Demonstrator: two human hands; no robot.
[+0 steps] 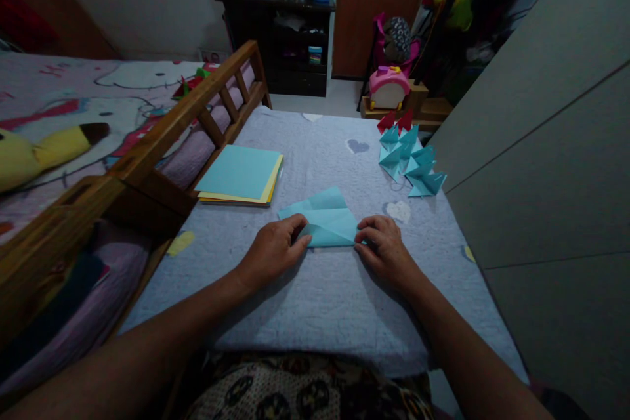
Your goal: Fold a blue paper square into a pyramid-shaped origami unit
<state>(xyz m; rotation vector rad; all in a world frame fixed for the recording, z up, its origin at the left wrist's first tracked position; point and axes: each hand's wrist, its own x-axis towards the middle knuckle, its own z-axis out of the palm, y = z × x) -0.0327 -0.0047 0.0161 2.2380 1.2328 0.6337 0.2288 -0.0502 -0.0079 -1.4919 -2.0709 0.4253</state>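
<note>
A partly folded sheet of light blue origami paper lies in front of me, with creases across its face and a peak at its far edge. My left hand pinches its left side between thumb and fingers. At the paper's right corner, my right hand holds the tip between thumb and fingertips. To the far left sits a stack of square paper, light blue on top with yellow and other colours beneath. Several folded blue paper pieces stand at the far right, with red folded pieces behind them.
A pale blue cloth with heart prints covers the work surface. Along the left runs a wooden bed rail, with a yellow plush toy beyond it. A pale panel rises close on the right. A dark cabinet stands behind.
</note>
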